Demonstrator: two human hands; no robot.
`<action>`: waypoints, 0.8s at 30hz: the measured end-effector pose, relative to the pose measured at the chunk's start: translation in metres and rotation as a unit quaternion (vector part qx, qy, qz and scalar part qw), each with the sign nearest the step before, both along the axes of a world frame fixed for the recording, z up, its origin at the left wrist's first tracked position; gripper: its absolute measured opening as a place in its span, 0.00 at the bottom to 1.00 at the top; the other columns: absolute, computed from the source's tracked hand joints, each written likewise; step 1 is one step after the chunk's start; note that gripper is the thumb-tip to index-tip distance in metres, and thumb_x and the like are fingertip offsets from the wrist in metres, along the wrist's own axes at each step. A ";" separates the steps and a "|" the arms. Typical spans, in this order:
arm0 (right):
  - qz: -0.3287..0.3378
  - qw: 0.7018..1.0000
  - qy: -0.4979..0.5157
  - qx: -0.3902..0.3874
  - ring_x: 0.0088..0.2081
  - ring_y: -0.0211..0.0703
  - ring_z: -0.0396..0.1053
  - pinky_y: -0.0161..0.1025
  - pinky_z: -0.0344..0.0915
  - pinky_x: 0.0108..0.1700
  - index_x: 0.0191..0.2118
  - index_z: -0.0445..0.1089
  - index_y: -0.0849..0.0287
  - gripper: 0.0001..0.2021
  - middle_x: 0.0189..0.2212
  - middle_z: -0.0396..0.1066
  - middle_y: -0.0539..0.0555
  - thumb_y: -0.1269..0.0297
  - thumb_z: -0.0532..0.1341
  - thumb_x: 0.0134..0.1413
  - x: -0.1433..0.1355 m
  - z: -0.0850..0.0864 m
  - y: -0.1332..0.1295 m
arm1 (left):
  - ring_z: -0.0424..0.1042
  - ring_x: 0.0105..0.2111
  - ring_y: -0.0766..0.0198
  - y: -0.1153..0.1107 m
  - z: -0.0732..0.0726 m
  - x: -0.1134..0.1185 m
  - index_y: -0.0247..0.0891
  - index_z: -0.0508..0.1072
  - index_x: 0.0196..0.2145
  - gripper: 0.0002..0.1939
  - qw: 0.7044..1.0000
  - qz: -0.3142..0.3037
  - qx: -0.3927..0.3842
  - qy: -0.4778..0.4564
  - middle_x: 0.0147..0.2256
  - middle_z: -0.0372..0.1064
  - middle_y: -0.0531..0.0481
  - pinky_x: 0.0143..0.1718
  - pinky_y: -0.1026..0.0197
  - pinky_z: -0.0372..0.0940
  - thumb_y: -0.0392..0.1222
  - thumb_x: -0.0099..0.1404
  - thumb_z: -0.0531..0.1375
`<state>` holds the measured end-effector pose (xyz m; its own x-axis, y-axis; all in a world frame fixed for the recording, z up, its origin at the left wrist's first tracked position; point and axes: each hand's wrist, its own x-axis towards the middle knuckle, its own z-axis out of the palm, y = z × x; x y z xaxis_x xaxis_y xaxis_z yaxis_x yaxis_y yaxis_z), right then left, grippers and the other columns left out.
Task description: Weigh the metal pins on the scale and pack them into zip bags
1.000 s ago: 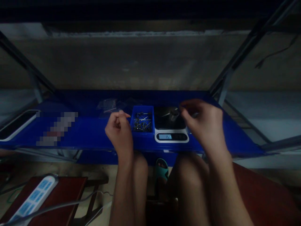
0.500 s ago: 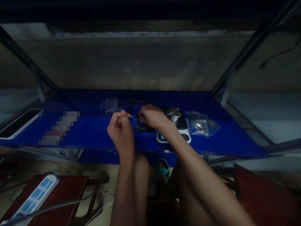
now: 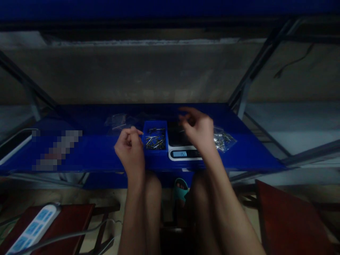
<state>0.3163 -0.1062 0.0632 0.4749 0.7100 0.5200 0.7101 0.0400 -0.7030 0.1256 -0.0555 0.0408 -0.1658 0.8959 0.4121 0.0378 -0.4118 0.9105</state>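
My left hand hovers at the left side of a small blue bin. Its fingers are curled and pressed together, and I cannot make out anything in them. In the bin lie loose thin metal pieces, like screws or pins. Above the kitchen-type digital scale is my right hand, blurred, its fingers bent but apart, with nothing clearly seen between them. The scale's lit display reads about 153. That hand hides the right part of the scale and whatever stands there.
Clear plastic bags with metal pieces lie right of the scale. More clear bags lie behind my left hand. At far left is a white-edged dark tray or device. A power strip rests on a brown stool.
My right hand has left the bin and moved right over the scale, its fingers now apart. The bin's contents and the display have come into sight. My left hand keeps its closed pose.
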 end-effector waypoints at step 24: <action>-0.095 0.991 -0.064 -0.065 0.36 0.51 0.78 0.43 0.67 0.40 0.40 0.84 0.60 0.11 0.38 0.83 0.61 0.67 0.62 0.62 0.026 -0.017 -0.024 | 0.56 0.16 0.71 -0.001 0.000 -0.001 0.39 0.71 0.27 0.15 1.000 -0.001 0.000 0.011 0.17 0.58 0.59 0.19 0.66 0.51 0.45 0.72 0.59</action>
<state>0.3425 -0.1306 0.0460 0.5421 0.6786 0.4956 0.7804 -0.1878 -0.5965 0.1243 -0.0566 0.0412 -0.1548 0.8960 0.4163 0.0559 -0.4127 0.9091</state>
